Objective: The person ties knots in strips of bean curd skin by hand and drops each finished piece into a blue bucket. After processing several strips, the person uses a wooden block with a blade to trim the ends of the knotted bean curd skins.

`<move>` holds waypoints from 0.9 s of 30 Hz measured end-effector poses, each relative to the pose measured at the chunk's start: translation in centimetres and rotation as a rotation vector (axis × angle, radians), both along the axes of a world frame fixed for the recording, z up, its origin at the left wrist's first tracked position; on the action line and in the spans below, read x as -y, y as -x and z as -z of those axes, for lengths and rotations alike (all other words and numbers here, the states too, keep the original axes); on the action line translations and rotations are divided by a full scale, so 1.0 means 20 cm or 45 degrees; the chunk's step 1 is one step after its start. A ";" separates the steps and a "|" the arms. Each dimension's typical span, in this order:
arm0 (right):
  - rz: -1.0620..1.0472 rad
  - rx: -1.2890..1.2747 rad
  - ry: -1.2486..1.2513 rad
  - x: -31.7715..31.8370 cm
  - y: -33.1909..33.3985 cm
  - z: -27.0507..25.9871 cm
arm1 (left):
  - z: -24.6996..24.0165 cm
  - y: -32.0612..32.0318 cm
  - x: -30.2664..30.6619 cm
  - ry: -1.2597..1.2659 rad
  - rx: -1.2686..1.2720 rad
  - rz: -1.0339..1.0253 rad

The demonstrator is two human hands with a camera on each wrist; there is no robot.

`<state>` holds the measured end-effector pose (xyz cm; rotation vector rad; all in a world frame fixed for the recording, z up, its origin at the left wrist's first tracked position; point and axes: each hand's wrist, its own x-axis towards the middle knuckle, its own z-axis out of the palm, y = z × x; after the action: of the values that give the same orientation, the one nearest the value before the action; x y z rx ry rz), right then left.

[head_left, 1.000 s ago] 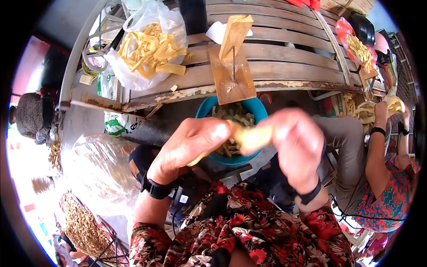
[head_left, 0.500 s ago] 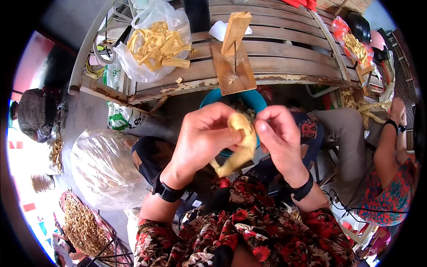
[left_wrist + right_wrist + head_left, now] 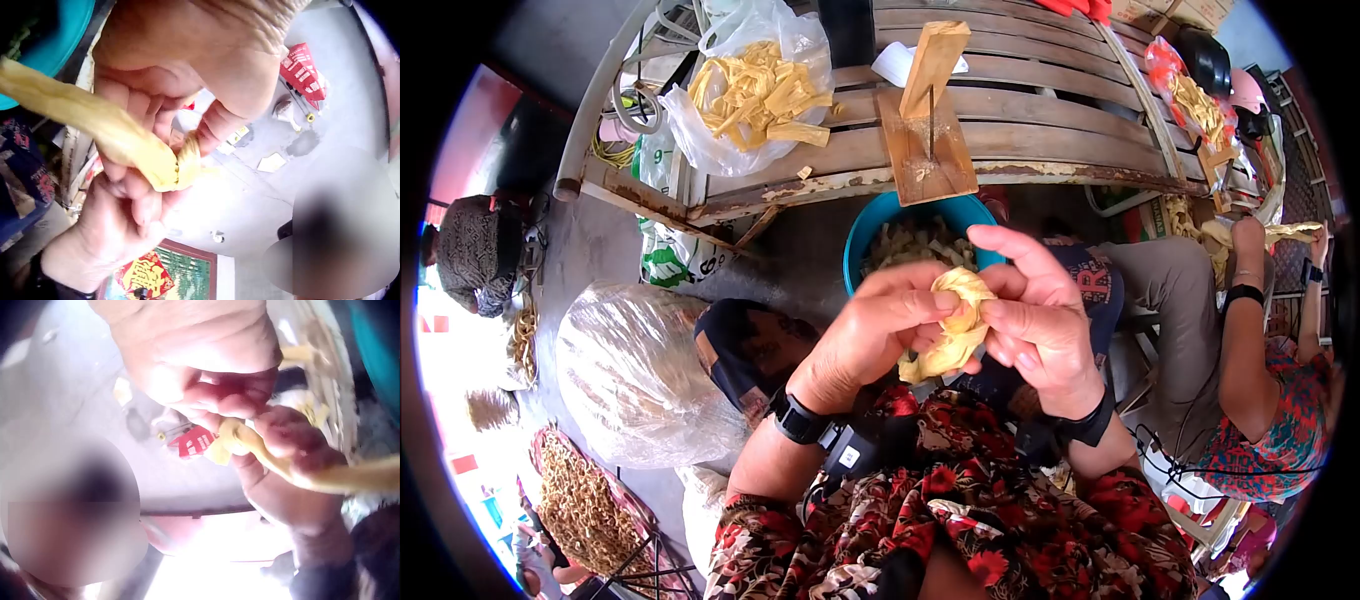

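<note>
A soft, folded yellow strip (image 3: 956, 345) is held between both hands in front of the chest. My left hand (image 3: 870, 330) pinches it from the left, thumb on top. My right hand (image 3: 1045, 325) pinches the other side between thumb and finger, its index finger raised. In the left wrist view the strip (image 3: 119, 134) makes a tight loop at the fingertips, with a long flat tail off to the left. The right wrist view has the looped part of the strip (image 3: 240, 439) between the two hands. Below them is a turquoise basin (image 3: 856, 245) with pale pieces inside.
A slatted bench (image 3: 1050, 115) stands ahead, bearing a wooden block stand (image 3: 932, 70) with a metal rod and a plastic bag of yellow strips (image 3: 760, 95). A large clear plastic sack (image 3: 635, 380) is at the left. Another person (image 3: 1260, 370) handles strips at the right.
The strip was first stretched between blurred hands, then bunched in the left hand with the right hand close by. Now the hands are together, both pinching the looped strip.
</note>
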<state>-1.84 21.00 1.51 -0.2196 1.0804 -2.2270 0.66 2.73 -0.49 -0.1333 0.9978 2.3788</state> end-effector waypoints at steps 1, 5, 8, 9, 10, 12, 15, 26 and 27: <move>0.047 -0.142 -0.150 0.01 0.00 0.00 | -0.05 0.00 0.00 -0.065 0.089 0.157; 0.270 -0.531 -0.596 0.05 -0.04 -0.05 | 0.03 0.00 0.02 -0.051 -0.016 0.140; 0.045 -0.420 -0.743 -0.05 0.01 -0.06 | -0.08 -0.01 0.01 0.483 -0.024 0.087; -0.012 -0.423 -0.767 -0.03 0.00 -0.02 | -0.10 -0.02 0.00 0.656 -0.044 0.080; -0.033 -0.391 -0.789 -0.01 -0.01 -0.02 | -0.10 -0.03 -0.02 0.613 -0.134 0.053; -0.075 -0.184 -0.559 -0.03 -0.03 -0.04 | -0.06 -0.05 0.01 0.604 -0.519 -0.007; 0.017 -0.252 -0.462 -0.11 -0.10 -0.12 | -0.03 -0.06 0.21 0.513 -0.297 -0.075; -0.875 -0.068 -0.728 0.00 0.22 -0.12 | -0.08 0.07 0.14 1.129 -1.093 -0.194; -0.943 -0.060 -0.787 0.00 0.24 -0.11 | -0.08 0.08 0.15 1.213 -1.209 -0.207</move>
<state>-6.62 20.97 3.75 -0.3334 1.3758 -1.1863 -0.89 -0.33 1.19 0.6461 2.5636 1.8296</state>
